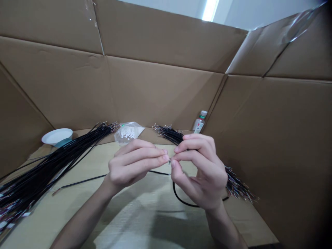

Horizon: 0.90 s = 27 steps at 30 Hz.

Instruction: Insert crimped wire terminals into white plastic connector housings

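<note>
Lying beside cables (72,152): bag (138,129) of white pieces (127,132)

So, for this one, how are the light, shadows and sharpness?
Head view: the light is blown out at the top edge; clear tape glints at upper right; shadows fall on the table below the left hand and right hand; the far right edge goes dark; detail is soft, so the bit at the fingertips is hard to make out.
</note>
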Each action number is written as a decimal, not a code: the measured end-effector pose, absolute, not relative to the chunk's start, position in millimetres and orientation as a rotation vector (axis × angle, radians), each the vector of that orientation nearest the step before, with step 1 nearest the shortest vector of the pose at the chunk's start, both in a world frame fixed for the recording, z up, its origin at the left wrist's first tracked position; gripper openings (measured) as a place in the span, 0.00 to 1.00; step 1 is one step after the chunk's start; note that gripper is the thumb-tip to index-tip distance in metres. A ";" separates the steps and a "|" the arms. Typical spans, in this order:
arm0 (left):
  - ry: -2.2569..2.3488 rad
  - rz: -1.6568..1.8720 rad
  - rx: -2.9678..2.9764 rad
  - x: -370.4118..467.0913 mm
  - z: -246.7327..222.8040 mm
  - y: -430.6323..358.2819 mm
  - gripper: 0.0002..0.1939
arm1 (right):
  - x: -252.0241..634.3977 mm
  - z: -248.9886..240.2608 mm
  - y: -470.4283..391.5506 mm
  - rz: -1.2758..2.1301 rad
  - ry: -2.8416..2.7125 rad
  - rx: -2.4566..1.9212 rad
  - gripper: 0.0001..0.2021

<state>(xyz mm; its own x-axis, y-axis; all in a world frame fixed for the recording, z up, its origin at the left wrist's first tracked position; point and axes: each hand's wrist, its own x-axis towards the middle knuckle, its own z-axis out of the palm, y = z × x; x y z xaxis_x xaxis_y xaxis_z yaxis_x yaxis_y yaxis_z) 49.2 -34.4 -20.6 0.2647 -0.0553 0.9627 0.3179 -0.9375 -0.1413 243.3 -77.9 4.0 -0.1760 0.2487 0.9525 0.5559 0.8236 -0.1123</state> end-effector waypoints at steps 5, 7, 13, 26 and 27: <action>-0.219 -1.820 -2.230 53.9 -19.1 -33.3 0.06 | 240.5 -1.4 -78.2 -0.463 -1.755 -0.628 0.09; -0.227 -1.829 -2.248 54.8 -18.6 -33.5 0.06 | 239.4 -4.1 -77.5 -0.539 -1.739 -0.613 0.10; -0.252 -1.824 -2.301 54.5 -19.0 -35.1 0.06 | 237.5 -7.5 -73.6 -0.645 -1.731 -0.560 0.12; -0.393 -1.966 -2.250 59.9 -20.8 -41.9 0.12 | 241.1 -5.5 -65.4 -0.314 -1.617 -0.506 0.09; -0.393 -1.969 -2.246 60.0 -20.5 -41.8 0.12 | 241.2 -6.5 -65.4 -0.352 -1.622 -0.511 0.09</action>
<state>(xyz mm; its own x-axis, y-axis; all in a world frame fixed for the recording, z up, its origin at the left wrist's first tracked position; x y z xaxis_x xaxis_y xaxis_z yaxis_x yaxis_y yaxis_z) 60.0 -41.8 -20.5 0.1152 0.1102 0.9872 0.2774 -0.9579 0.0745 241.2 -65.4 -6.5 -0.0639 0.1201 0.9907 0.5203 0.8511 -0.0696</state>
